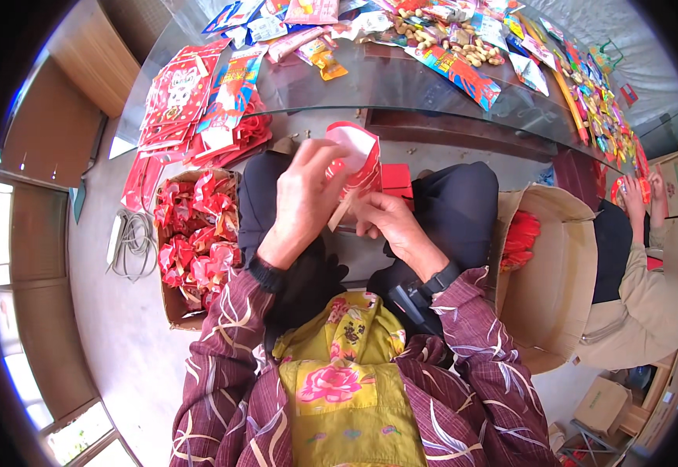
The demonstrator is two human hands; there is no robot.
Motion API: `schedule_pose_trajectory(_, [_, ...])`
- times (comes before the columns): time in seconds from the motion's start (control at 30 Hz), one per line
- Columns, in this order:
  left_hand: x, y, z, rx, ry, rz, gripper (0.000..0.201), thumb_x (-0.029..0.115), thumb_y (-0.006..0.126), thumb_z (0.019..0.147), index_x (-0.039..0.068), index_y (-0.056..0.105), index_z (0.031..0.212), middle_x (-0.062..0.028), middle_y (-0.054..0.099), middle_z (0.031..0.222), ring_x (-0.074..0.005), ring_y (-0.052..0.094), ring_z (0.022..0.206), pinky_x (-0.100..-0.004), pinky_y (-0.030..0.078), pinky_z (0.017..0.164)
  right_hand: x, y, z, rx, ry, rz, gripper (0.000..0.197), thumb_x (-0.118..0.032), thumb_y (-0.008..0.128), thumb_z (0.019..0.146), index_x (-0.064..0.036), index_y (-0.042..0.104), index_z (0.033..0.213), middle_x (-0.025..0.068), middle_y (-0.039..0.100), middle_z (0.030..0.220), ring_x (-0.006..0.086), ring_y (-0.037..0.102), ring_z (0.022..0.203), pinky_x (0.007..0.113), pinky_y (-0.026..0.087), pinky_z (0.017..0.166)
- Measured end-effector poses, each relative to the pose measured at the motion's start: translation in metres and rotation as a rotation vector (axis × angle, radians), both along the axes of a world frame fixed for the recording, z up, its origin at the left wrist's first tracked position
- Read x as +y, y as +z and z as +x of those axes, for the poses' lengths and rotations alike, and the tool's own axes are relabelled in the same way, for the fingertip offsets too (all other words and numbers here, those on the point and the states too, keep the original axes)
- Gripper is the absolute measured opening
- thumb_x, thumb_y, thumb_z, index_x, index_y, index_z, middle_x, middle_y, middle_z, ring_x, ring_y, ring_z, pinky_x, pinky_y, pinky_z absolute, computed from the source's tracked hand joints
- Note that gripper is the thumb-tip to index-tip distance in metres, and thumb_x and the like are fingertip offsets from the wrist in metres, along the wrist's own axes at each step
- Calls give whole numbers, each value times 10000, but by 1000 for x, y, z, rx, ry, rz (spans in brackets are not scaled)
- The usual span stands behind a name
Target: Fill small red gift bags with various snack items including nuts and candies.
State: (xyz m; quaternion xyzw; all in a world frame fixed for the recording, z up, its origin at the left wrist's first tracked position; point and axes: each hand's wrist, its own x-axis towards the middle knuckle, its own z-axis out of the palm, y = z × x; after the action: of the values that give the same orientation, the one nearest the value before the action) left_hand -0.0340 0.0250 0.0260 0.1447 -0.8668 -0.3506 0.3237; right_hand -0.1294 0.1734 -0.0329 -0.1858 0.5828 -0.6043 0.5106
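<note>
A red paper packet (pixel 368 177) with white showing at its top is up in front of my lap, above my knees. My left hand (pixel 305 189) has its fingers curled at the packet's left edge, pinching the paper. Lower down, my right hand (pixel 393 222) is closed at the packet's bottom edge, thumb and fingers together. A pale thin strip (pixel 340 214) hangs between the two hands; what it belongs to is unclear. Behind the packet, a red box-like thing (pixel 398 184) shows between my knees, partly hidden.
Ahead stands a glass table (pixel 300 92) bearing peanuts (pixel 463 48), snack packets and flat red bags (pixel 179 89). To my left is a carton (pixel 169 300) of filled red bags; on my right, another carton (pixel 545 288) holds red packets. A co-worker's hand (pixel 633 196) shows far right.
</note>
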Motion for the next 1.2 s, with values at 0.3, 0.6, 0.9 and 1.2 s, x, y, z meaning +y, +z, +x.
schedule_pose_trajectory(0.3, [6,-26,29,-307,-108,330,273,236,569,985,-14,675,954,-207,619,761,-271,667,709,-364,499,631,3,-1,1,-35,-4,-54,187,-233,605,988,-66,679,1031,-35,659,930,53,592,712,205,390,598])
schedule_pose_trajectory(0.6, [1,-77,12,-248,-330,1473,373,301,534,1036,-40,672,1100,-74,708,872,-130,652,748,-262,502,691,7,-3,5,58,95,51,180,-216,604,986,-59,687,955,-23,658,860,62,605,694,213,398,586])
schedule_pose_trajectory(0.9, [3,-91,6,-5,-501,1812,298,266,498,1044,3,612,1128,-192,654,1220,-291,670,1041,-437,571,847,4,-1,12,145,38,73,157,-134,609,962,1,683,992,26,675,840,96,598,636,251,459,604])
schedule_pose_trajectory(1.2, [6,-87,5,-3,-421,1860,314,278,477,1053,5,572,1174,-193,640,1197,-308,665,979,-458,576,806,0,-5,11,-198,66,-12,244,-190,597,988,-34,605,1175,62,701,861,106,632,603,213,471,582])
